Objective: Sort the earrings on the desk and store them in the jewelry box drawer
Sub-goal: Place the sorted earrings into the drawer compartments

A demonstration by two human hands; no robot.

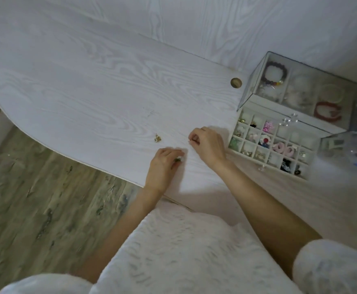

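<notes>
Pinching what looks like a thin earring pin [189, 141] in the right hand [208, 145]; left hand [164, 164] curled around a green earring [177, 159] on the table [88, 92]. Gold earring [157, 138] loose nearby, could be brushed off. Open drawer [270, 145] just right.

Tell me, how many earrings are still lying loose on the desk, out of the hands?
1: a small gold earring lies on the desk, left of both hands. The left hand pinches something green; the right hand may hide more.
</notes>
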